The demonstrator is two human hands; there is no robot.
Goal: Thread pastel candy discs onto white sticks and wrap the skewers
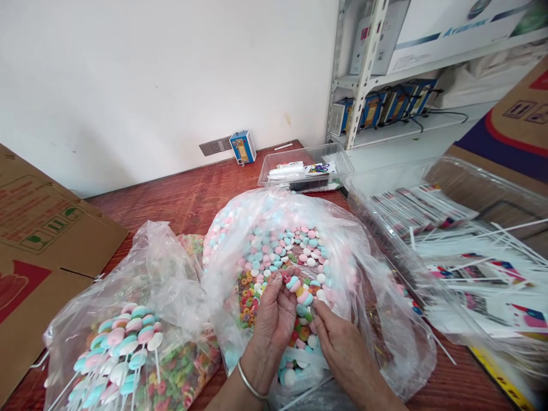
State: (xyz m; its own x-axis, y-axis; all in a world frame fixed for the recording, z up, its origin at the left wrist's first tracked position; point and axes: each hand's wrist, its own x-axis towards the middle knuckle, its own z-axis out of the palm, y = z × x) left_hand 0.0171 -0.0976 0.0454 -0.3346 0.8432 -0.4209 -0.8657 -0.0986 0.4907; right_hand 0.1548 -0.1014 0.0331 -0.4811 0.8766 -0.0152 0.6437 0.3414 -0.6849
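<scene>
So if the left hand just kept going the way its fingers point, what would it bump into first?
Most likely the candy stack at its fingertips, which the left hand already touches. Beyond lie the loose pastel candies in the open clear bag. Depth is hard to judge.

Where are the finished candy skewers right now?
In the head view, the finished candy skewers lie lower left, atop the clear bag of cereal rings, left of the left hand.

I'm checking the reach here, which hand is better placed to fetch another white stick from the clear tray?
Probably the right hand. The clear tray with the white sticks lies on its side of the candy bag. The left hand cradles a candy skewer inside the bag, farther from the tray.
</scene>
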